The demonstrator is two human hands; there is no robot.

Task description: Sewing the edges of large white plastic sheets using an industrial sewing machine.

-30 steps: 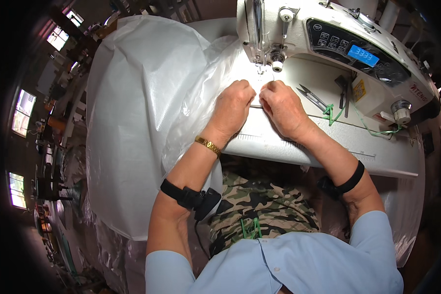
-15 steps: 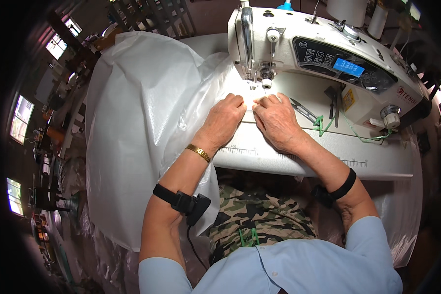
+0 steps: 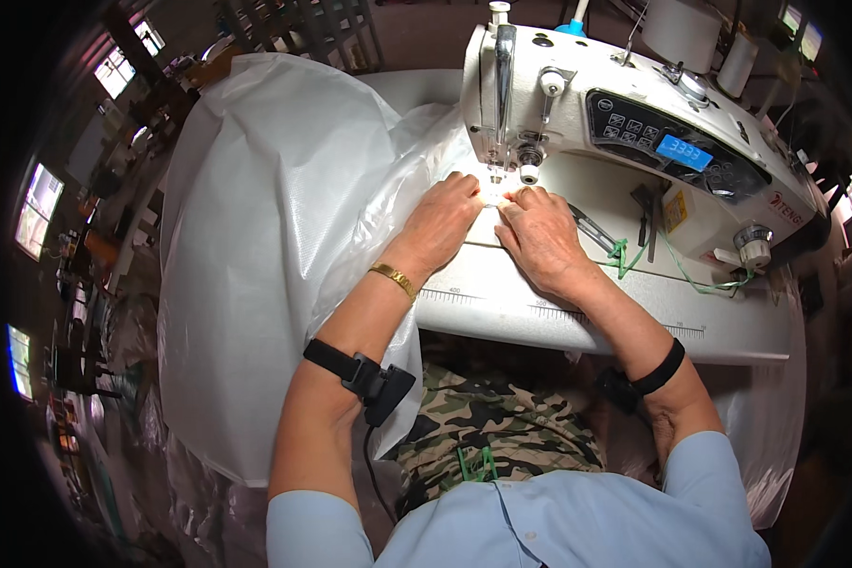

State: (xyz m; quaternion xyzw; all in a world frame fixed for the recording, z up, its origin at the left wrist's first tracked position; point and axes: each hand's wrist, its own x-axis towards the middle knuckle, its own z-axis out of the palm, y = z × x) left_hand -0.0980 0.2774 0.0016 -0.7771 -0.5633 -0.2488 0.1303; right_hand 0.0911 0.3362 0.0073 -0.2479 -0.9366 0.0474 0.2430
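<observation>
Since the earlier frames both hands have crept up toward the needle; a second ago they lay lower on the machine bed, now the fingertips sit right at the presser foot. Sewing machine fills more of the upper right than before.

Left hand (image 3: 447,220), centre of frame: palm down, fingers flat and close together, pressing the white sheet (image 3: 275,237) against the bed. No pinch visible; a flat hold, not a closed grasp. Gold bracelet (image 3: 392,279) on that wrist, black strap with a small device (image 3: 374,379) further down the forearm, lower centre.

Right hand (image 3: 541,239), just right of the left and nearly touching it at the fingertips: also palm down, fingers bent slightly, pinning the sheet's edge just below the presser foot (image 3: 495,182). Whether thumb and finger nip the edge, cannot tell. Black band (image 3: 661,367) on the right forearm, lower right.

The white sheet: thin, faintly woven, translucent. Bulk of it heaped over the left half of the frame, hanging off the table edge to lower left; one edge runs under both hands to the needle.

White sewing machine (image 3: 625,123), upper right, blue lit display (image 3: 683,151) on its front. Green thread (image 3: 634,256) and scissors (image 3: 592,229) lie on the bed right of the right hand. Ruler markings along the table's front edge (image 3: 502,308).
</observation>
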